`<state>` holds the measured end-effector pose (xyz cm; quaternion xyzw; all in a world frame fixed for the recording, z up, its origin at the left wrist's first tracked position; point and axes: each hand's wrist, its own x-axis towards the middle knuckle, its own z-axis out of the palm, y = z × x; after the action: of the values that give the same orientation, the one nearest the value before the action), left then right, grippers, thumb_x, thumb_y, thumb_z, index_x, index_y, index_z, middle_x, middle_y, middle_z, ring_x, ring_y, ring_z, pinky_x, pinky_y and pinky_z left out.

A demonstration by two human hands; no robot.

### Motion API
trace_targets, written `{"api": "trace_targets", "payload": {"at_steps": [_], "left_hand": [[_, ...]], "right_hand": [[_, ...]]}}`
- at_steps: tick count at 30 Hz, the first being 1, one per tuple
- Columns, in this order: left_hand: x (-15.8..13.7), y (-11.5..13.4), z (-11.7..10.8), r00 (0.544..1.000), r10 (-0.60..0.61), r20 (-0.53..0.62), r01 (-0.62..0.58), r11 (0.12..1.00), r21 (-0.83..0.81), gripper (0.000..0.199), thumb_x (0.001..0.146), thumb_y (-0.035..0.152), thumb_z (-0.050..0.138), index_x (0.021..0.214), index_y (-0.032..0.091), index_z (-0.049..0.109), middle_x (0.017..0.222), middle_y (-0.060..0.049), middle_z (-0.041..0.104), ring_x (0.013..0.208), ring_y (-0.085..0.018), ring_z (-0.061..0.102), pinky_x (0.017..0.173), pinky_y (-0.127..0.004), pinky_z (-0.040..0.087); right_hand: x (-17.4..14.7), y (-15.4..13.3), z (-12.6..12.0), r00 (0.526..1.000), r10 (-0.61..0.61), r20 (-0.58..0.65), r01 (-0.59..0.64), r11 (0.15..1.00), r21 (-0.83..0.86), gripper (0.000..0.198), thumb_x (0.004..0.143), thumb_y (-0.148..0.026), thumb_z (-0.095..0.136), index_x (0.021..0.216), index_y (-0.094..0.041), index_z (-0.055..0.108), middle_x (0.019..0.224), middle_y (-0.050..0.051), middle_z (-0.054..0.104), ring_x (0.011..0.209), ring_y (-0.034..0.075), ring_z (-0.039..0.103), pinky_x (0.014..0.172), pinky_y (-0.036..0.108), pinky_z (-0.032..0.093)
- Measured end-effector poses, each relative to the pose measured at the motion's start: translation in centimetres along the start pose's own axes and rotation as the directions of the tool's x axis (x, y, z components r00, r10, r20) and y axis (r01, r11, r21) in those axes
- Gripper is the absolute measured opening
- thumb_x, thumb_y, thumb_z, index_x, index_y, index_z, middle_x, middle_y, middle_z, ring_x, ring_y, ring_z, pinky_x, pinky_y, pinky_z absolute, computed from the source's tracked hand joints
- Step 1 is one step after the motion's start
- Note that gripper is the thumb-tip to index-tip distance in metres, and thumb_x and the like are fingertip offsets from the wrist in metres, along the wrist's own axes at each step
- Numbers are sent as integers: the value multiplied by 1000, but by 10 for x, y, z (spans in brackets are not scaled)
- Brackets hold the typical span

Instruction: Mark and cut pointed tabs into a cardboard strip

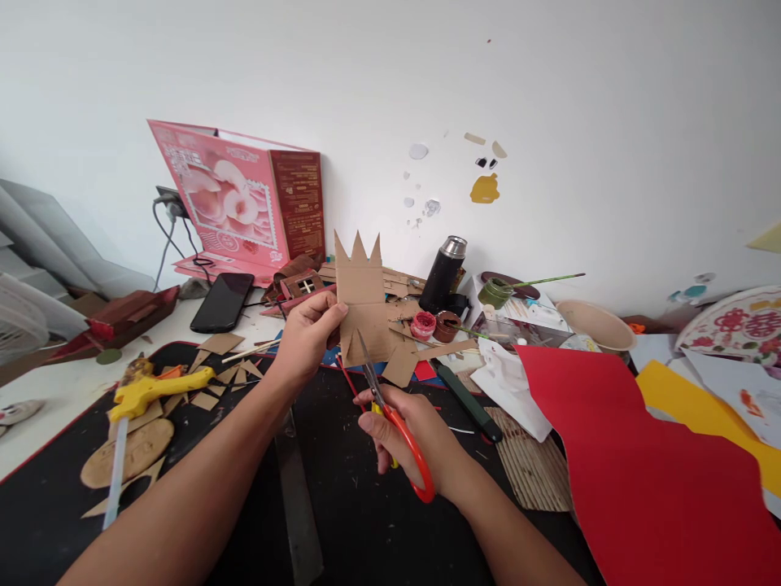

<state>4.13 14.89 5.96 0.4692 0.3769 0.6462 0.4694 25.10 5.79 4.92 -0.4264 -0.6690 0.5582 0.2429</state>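
Note:
My left hand [312, 332] pinches the left edge of a brown cardboard piece [359, 285], holding it upright above the table. Pointed teeth are cut along its top edge, and a crease runs across its middle. In my right hand [406, 431] is a pair of scissors [407, 443] with red-orange and yellow handles. Their blades point up and lie in front of the lower part of the cardboard; whether they touch it I cannot tell. Behind the cardboard are loose cardboard scraps [401, 364] and small jars of red paint [423, 325] and brown paint [447, 325].
A yellow glue gun [152, 391] lies at left beside cardboard scraps, near a black phone [223, 302]. A metal ruler [297, 496] lies on the black mat [354, 521]. At right are a dark green utility knife [469, 403], corrugated cardboard [530, 464] and a red sheet [647, 456]. A black flask [442, 277] stands behind.

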Motion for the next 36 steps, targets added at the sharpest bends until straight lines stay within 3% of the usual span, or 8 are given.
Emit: {"api": "trace_targets", "payload": {"at_steps": [8, 17, 26, 36], "left_hand": [[-2, -1, 2, 999, 34, 10, -35, 999, 32, 46, 77, 47, 88, 64, 22, 51, 55, 7, 41, 46, -8, 35, 44, -19, 30], [-8, 0, 11, 982, 170, -81, -158, 978, 138, 38, 83, 41, 80, 64, 23, 52, 54, 7, 42, 46, -9, 34, 43, -21, 27], [-10, -4, 11, 971, 221, -89, -202, 962, 184, 37, 89, 38, 74, 64, 23, 52, 56, 6, 42, 49, -10, 34, 46, -22, 27], [-11, -6, 13, 976, 187, -108, -167, 972, 166, 38, 86, 42, 76, 64, 23, 52, 55, 6, 41, 49, -10, 33, 44, -21, 27]], "right_hand": [[-1, 1, 0, 1000, -18, -7, 18, 1000, -19, 45, 107, -57, 67, 131, -18, 70, 62, -6, 61, 50, 17, 67, 55, 25, 50], [0, -1, 1, 1000, -19, -20, 18, 999, -34, 33, 109, -51, 66, 119, -19, 69, 57, -8, 59, 45, 15, 64, 51, 22, 47], [-1, -2, -1, 1000, -6, -20, 5, 999, -51, 27, 112, -48, 63, 109, -22, 65, 52, -9, 57, 42, 14, 61, 48, 20, 45], [-1, -2, -1, 999, 18, -36, -20, 997, -77, 27, 112, -48, 62, 104, -23, 62, 50, -10, 54, 40, 12, 57, 45, 18, 43]]}}
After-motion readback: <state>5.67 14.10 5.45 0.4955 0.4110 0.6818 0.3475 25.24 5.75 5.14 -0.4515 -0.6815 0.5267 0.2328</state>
